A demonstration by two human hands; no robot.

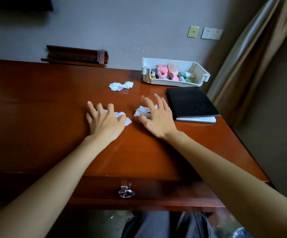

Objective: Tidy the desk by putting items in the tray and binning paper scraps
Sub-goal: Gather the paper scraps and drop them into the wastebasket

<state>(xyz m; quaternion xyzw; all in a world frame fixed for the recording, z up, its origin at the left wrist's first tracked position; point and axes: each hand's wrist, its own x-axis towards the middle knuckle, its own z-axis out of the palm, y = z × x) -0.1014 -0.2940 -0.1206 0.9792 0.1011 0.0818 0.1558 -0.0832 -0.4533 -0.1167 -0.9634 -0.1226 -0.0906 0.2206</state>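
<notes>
Left hand [105, 121]: spread, touching left scrap [128, 121].
Right hand [156, 117]: splayed above right scrap [142, 110]; blurred, contact unclear.
Third scrap [121, 85]: near tray [166, 82].

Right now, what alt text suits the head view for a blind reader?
The left hand covers a paper scrap and the right hand hovers over a second scrap on a wooden desk; a filled tray stands behind.

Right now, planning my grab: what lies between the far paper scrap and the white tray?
Nothing: the head view shows bare desk between the far paper scrap and the white tray.
</notes>
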